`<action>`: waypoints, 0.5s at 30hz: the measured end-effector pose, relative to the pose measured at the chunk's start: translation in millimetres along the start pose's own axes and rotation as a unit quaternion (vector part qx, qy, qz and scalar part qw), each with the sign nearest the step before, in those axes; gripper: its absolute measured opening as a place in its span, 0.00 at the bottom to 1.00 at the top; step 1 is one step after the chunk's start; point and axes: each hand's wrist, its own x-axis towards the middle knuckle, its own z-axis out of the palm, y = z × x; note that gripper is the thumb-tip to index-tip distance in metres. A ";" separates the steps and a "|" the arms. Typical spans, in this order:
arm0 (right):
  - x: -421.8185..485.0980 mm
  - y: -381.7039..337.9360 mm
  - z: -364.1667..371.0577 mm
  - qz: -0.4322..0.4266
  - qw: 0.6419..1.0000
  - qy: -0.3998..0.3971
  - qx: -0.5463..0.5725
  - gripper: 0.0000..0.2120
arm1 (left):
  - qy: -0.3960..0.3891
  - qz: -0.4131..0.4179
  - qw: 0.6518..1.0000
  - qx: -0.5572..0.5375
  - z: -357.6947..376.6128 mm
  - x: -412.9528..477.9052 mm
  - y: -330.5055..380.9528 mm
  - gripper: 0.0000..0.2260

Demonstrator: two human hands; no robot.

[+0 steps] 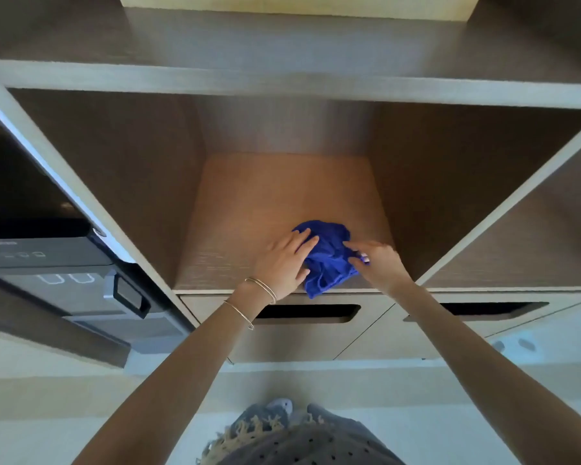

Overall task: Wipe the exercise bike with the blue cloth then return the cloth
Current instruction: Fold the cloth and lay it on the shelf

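Near the front edge of the wooden shelf (265,203), a little right of its middle, lies the crumpled blue cloth (329,260), one corner hanging just over that edge. The left hand (279,263) rests flat on the cloth's left side, fingers straight and relaxed, gripping nothing; thin bangles (260,288) circle that wrist. The right hand (379,263) meets the cloth's right side with forefinger and thumb drawn toward each other, but blur hides whether they pinch the fabric or only touch it. Below the shelf's front edge sit two drawer fronts (307,330) with dark slot handles. Beyond the shelf's left wall stands a dark cabinet (47,283) with a handle
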 end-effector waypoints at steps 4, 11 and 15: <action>-15.2 -10.1 9.2 0.008 0.998 -0.031 0.051 0.14 | 0.048 0.045 0.997 -0.031 -1.0 11.5 -5.8 0.21; 17.0 -9.1 -4.3 0.006 0.995 0.098 0.005 0.13 | 0.057 0.056 0.993 -0.088 -2.1 11.6 -15.8 0.15; 46.8 -14.7 -1.4 0.106 0.994 0.033 0.024 0.11 | 0.057 0.040 0.995 -0.078 -3.6 8.5 -22.2 0.13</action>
